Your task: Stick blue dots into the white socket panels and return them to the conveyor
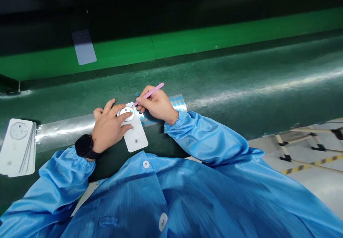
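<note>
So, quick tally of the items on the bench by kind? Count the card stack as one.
Pink tweezers in the right hand: 1
White disc: 1
White card under the left hand: 1
Blue dot sheet: 1
Stack of white cards: 1
Total: 5

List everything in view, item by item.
pink tweezers: one, pink, in right hand, tips at the white card
white card: one, white, under left hand
round piece: one, white, on white card, under left fingers
card stack: one stack, white, far left
dot sheet: one, blue dots, right of white card
tape strip: one, silver, left of hands
work surface: one, dark green, across view
pale panel: one, pale grey, far back
striped rails: several, yellow and black, floor at right
smock: one, blue, worn
wristwatch: one, black, left wrist
left hand: one, on round piece
right hand: one, holding pink tweezers
</note>
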Action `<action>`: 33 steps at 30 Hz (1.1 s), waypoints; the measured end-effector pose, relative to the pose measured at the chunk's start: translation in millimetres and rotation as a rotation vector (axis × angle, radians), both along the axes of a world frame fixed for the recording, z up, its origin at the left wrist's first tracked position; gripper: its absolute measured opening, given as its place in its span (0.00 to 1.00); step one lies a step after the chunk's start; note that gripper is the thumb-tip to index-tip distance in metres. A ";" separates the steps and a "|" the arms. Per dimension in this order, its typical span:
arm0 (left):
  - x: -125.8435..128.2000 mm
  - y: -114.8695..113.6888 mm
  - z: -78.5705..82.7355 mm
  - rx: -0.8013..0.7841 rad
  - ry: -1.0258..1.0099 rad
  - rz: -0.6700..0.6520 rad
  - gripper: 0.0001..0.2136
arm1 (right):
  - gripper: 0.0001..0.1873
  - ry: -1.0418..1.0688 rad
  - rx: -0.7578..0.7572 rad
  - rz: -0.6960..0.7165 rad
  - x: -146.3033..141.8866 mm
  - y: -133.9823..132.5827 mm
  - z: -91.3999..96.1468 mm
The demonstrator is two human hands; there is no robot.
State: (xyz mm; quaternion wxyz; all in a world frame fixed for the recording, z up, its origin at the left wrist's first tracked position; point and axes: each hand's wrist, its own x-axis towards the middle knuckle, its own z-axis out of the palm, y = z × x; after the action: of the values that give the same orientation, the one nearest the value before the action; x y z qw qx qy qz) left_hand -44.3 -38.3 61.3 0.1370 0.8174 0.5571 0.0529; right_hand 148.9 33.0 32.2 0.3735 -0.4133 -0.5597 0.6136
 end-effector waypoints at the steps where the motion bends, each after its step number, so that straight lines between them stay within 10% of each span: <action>1: 0.6 0.2 0.5 -0.002 0.009 0.000 0.15 | 0.16 0.000 0.002 0.002 -0.4 0.3 -0.9; 6: 2.5 1.5 -0.7 -0.013 -0.001 0.009 0.14 | 0.15 -0.060 0.070 -0.010 1.6 -1.3 0.9; 10: 3.0 1.1 -5.4 -0.031 -0.063 0.041 0.14 | 0.11 -0.227 0.497 -0.018 13.6 -12.3 17.0; 14: 4.8 0.5 -10.1 -0.052 -0.127 0.075 0.22 | 0.16 -0.770 0.828 0.281 20.7 -29.0 27.6; 20: 7.8 0.5 -14.8 -0.037 -0.165 0.090 0.23 | 0.23 -1.297 0.801 0.533 10.8 -40.4 27.1; 33: 10.4 1.8 -13.1 -0.058 -0.207 0.096 0.21 | 0.22 -1.334 0.859 0.539 10.6 -43.1 28.4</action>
State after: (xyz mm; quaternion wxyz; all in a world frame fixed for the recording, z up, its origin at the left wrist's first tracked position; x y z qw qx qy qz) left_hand -33.9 -36.5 48.2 0.2145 0.7756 0.5799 0.1273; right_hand 159.5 -10.1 60.6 -0.0705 -0.3634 -0.9280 0.0422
